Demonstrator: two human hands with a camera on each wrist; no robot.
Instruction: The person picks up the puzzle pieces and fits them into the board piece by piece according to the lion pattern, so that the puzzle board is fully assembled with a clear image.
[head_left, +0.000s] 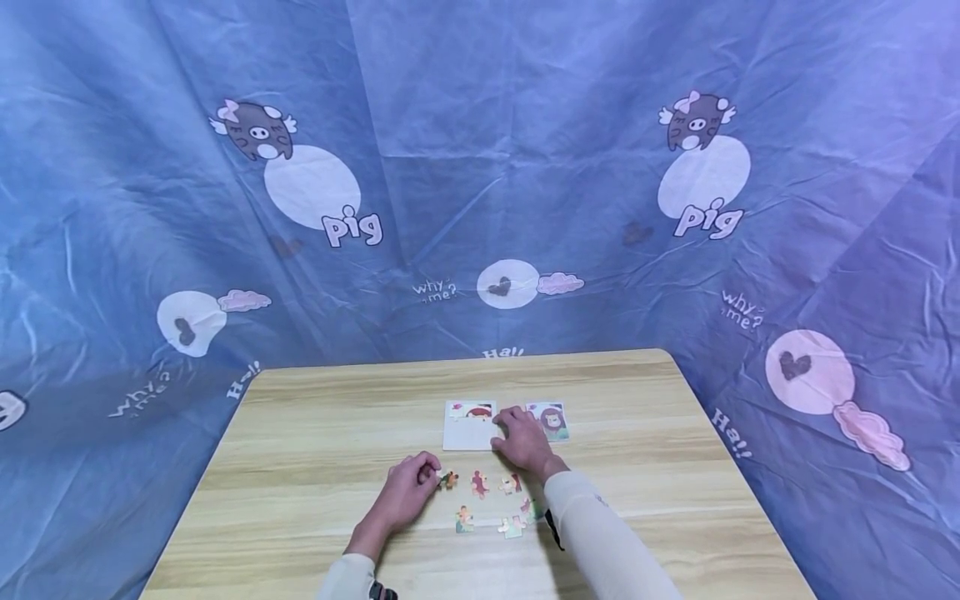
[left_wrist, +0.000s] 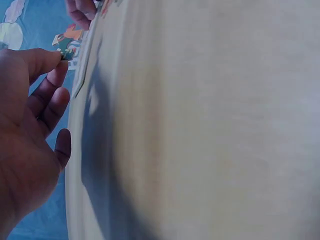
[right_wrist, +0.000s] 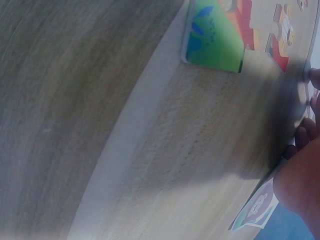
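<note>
Between thumb and forefinger, my left hand (head_left: 408,492) pinches an orange-and-green jigsaw piece (left_wrist: 67,44), seen up close in the left wrist view. The white puzzle board (head_left: 468,435) lies flat beyond it, with picture pieces along its top edge and bare white below. My right hand (head_left: 522,440) grips the right edge of the board with thumb and fingers; its palm side is hidden in the head view. Loose jigsaw pieces lie nearer to me: a red one (head_left: 479,483), a red-and-cream one (head_left: 511,484), an orange-and-green one (head_left: 464,520) and a pale green one (head_left: 512,526).
A picture card (head_left: 553,422) with a lion on it lies right of the board, partly behind my right hand. Another green piece (head_left: 532,508) lies beside my right sleeve. The wooden table (head_left: 300,450) ends at a blue printed cloth (head_left: 465,208).
</note>
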